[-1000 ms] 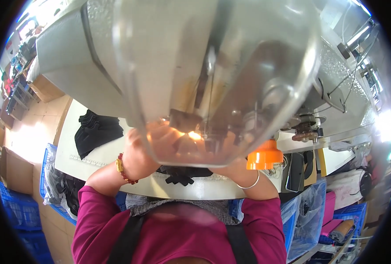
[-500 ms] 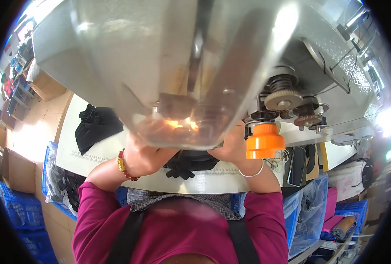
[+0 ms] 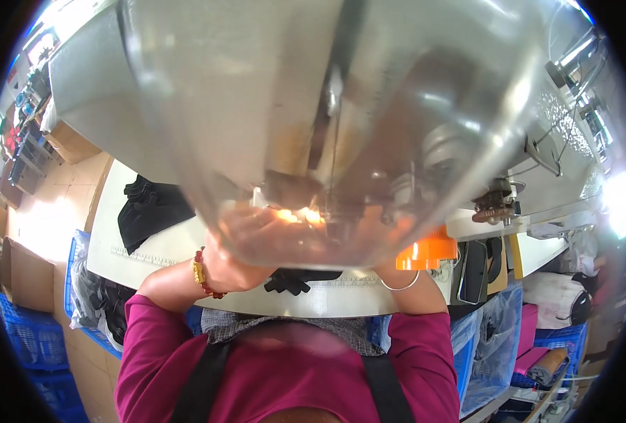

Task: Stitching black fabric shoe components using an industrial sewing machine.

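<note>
A clear plastic shield (image 3: 313,141) of a sewing machine fills the upper middle of the view and blurs what lies behind it. My left hand (image 3: 235,266), with a red and gold beaded bracelet, rests on the table by a black cloth piece (image 3: 288,280); its fingers pass behind the shield near a lit spot. My right hand (image 3: 373,243) is almost wholly behind the shield, on the other side of that cloth, a bangle at its wrist. The fingers of both are too smeared to read. An orange knob (image 3: 427,252) sits just above my right wrist.
More black cloth pieces (image 3: 151,211) lie at the table's left. A ruler strip (image 3: 140,258) runs along the white tabletop (image 3: 327,302). At right are a dark phone-like slab (image 3: 472,271) and a plastic-lined blue crate (image 3: 493,345). Blue baskets (image 3: 34,338) and cardboard boxes stand at left.
The shield looks larger and lower in view, now covering thread tension discs and more of my right hand. My left hand appears slightly lower. Less of the black cloth between my hands shows.
</note>
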Action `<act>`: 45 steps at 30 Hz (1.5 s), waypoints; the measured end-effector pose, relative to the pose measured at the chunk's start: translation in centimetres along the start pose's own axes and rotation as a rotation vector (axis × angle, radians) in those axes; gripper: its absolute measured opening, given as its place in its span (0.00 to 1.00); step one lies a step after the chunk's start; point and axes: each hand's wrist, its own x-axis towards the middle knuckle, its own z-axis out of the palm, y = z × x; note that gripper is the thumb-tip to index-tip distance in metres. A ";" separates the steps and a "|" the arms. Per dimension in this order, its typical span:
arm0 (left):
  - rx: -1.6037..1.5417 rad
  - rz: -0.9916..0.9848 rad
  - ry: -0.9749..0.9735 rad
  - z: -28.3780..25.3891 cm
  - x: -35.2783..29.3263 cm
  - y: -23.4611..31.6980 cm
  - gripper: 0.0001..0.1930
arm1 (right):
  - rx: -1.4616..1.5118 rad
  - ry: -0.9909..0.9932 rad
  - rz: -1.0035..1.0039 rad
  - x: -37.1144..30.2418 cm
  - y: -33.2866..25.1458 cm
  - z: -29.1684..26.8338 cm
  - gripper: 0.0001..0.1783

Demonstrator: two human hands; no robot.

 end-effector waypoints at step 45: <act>0.123 -0.198 0.102 -0.1 0.4 -1.7 0.07 | -0.508 0.002 -0.016 -0.2 -3.7 2.2 0.24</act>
